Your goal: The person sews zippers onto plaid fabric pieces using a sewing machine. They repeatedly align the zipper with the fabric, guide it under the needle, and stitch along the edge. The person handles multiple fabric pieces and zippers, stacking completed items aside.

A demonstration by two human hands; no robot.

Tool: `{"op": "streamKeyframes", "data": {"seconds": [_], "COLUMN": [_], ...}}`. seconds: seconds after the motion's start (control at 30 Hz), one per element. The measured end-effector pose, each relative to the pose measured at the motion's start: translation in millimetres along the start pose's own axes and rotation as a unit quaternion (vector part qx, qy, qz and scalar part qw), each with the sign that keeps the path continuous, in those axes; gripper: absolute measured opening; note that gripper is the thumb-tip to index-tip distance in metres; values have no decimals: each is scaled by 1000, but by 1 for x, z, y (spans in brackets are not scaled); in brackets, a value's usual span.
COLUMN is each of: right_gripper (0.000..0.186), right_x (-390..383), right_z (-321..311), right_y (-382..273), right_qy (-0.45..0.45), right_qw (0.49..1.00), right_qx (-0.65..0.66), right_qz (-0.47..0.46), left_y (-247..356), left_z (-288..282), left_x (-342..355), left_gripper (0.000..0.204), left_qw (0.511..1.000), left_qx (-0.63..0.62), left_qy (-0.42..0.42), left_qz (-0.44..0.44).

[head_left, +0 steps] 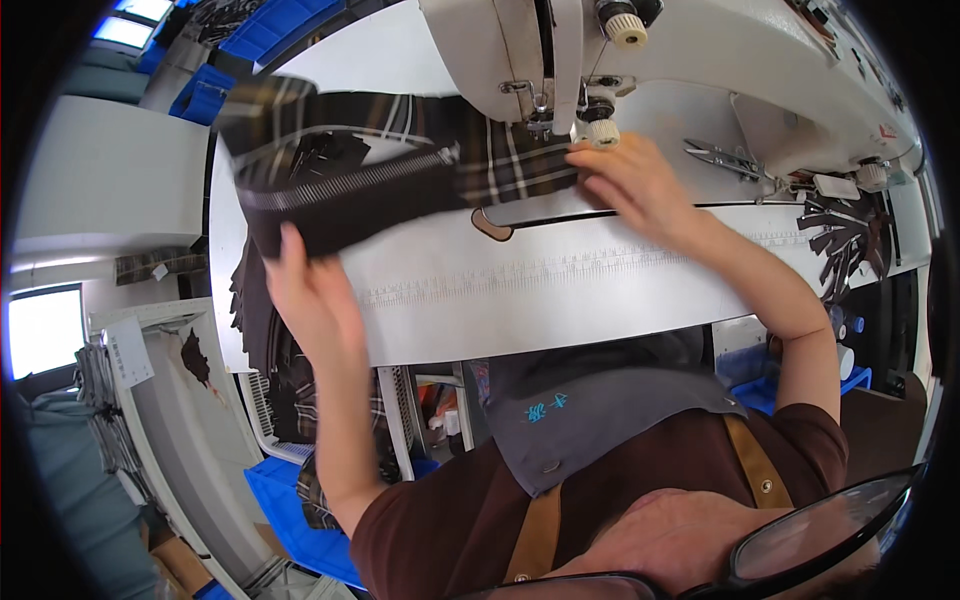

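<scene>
A plaid fabric piece [510, 163] with a dark brown band and a pale zipper [340, 180] stretches from the left into the sewing machine's [500, 50] needle area. My left hand [310, 290] grips the band's lower left corner, slightly blurred, with the thumb on the cloth. My right hand [630, 185] pinches the plaid's right end beside the presser foot [540, 125], fingers curled. Steel scissors [715, 158] lie on the machine bed to the right of that hand.
Dark cloth pieces [260, 310] hang over the left edge of the white table [430, 320]. A bundle of dark strips [840, 235] sits at the right end. Blue bins [290, 520] and a white basket [270, 420] stand below left; more blue crates [270, 25] are behind.
</scene>
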State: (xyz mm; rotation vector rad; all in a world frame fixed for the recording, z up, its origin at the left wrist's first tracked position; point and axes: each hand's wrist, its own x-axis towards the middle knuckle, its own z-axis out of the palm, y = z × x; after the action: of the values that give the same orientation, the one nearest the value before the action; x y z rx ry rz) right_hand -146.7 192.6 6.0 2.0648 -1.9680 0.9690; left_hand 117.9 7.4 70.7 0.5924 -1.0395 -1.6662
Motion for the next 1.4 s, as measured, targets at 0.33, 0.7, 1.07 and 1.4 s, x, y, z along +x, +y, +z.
{"op": "streamKeyframes", "data": {"seconds": [0.33,0.7,1.07,1.4], "right_gripper": [55,26,13,16], "right_x": [7,7,46,4], "right_z": [3,9,-4,13], "right_y": [21,20,-19,-16], "right_qy": [-34,25,-188,-76], "right_qw": [980,982,911,989], "right_qx": [-189,-53,-186,-41], "right_qz": [44,-178,-317,-118], "left_y": [15,-80,-80,-99], "left_z": [-15,17,30,59], "left_x": [-151,-125,-134,8], "left_gripper": [22,92,86,28], "left_qw": [837,521,578,654], "left_qx": [230,644,630,501], "left_qy": [-353,-487,-467,-447], "left_qz": [-349,276,226,350]}}
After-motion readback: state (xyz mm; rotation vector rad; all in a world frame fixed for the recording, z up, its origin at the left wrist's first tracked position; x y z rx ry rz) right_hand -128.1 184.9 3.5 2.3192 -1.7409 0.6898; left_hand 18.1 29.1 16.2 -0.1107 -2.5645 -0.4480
